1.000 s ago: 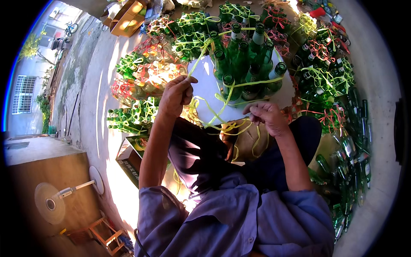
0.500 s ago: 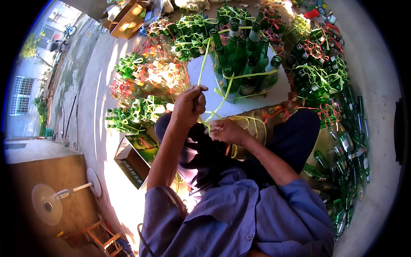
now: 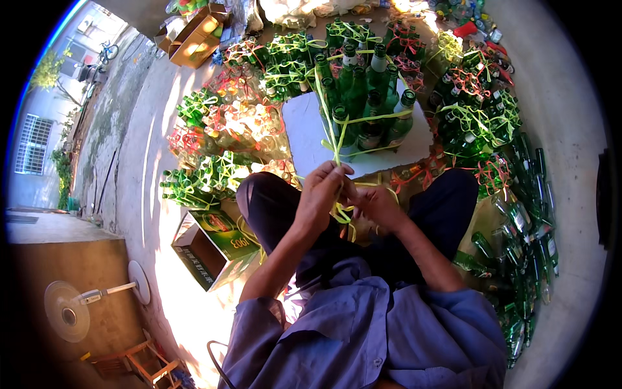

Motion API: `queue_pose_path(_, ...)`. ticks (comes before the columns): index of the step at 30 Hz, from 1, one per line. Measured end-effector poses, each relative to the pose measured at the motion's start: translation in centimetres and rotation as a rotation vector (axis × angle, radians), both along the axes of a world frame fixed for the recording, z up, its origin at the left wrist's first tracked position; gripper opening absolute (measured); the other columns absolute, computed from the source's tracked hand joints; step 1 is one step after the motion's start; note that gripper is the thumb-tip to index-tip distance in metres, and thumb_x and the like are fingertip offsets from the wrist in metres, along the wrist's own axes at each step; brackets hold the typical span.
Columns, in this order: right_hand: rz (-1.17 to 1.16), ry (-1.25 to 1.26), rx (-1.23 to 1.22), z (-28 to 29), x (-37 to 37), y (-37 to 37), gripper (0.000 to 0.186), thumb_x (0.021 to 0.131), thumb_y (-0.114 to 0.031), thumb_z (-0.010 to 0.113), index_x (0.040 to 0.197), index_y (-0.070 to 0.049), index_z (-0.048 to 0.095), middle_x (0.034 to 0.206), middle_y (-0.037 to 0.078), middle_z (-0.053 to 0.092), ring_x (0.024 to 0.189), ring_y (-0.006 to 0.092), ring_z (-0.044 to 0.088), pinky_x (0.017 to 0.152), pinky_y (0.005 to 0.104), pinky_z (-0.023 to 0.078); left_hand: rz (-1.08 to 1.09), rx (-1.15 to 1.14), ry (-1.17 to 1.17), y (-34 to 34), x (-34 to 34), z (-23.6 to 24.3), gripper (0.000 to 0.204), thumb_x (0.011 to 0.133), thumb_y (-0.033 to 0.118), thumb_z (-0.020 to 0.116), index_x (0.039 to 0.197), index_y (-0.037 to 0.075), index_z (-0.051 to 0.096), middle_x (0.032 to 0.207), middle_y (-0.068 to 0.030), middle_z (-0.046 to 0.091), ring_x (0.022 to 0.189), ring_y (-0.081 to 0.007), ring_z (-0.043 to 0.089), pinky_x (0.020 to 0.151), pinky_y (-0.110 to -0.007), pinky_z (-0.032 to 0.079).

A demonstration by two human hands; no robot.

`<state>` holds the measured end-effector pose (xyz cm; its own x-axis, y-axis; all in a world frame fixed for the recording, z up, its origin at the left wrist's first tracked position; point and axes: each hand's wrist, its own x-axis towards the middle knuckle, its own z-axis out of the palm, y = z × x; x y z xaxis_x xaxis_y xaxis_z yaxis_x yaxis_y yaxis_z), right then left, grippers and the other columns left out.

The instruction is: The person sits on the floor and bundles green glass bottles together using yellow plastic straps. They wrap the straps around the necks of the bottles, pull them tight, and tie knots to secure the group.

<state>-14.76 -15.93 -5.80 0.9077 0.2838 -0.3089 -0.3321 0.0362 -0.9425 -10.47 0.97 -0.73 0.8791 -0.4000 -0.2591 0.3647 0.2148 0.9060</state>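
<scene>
Sunlight falls in bright streaks across the concrete ground (image 3: 133, 139) to my left, while a pale wall (image 3: 567, 214) runs along my right. Tied bundles (image 3: 479, 107) of green and clear bottles, bound in red and yellow-green, crowd the ground beyond me and to both sides. Loose bottles (image 3: 528, 211), mostly green, lie heaped between the wall and my right knee. A fan (image 3: 68, 311) stands off to my lower left. Just past my bent knees, the white surface (image 3: 301, 126) carries a tight cluster of upright green bottles (image 3: 355, 94), standing together toward its right half. An open carton (image 3: 227, 243), dark and green, sits beside my left knee. My left grip (image 3: 322, 194), at the near edge of the surface, pinches the yellow-green cord (image 3: 336, 146). My right grip (image 3: 374, 206), narrow and just beside it, is closed on the cord too, its fingertips partly hidden. The cord runs from my fingers up to the cluster and around the bottles, while slack loops hang below my grip.
</scene>
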Motion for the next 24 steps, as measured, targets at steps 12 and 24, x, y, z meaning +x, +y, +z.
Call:
queue_pose_path(12, -0.175, 0.178, 0.532, 5.1, 6.1, -2.1, 0.028, 0.099, -0.019, 0.061, 0.112, 0.006, 0.066, 0.083, 0.005, 0.066, 0.051, -0.0009, 0.040, 0.044, 0.0132, 0.030, -0.165, 0.320, -0.084, -1.3, -3.3, -2.2, 0.021, 0.103, 0.019, 0.056, 0.107, 0.000, 0.062, 0.080, -0.0058, 0.067, 0.074, -0.0115, 0.062, 0.065, -0.024, 0.048)
queue_pose_path(24, -0.277, 0.111, 0.447, 3.8, 5.8, -0.2, 0.020, 0.093, -0.015, 0.060, 0.087, 0.000, 0.071, 0.064, -0.003, 0.050, 0.044, 0.0026, 0.037, 0.040, 0.0218, 0.024, 0.370, 0.698, -0.726, -3.9, 8.3, -0.1, 0.050, 0.088, 0.026, 0.071, 0.125, -0.002, 0.051, 0.112, -0.0181, 0.059, 0.108, -0.0289, 0.058, 0.090, -0.042, 0.047)
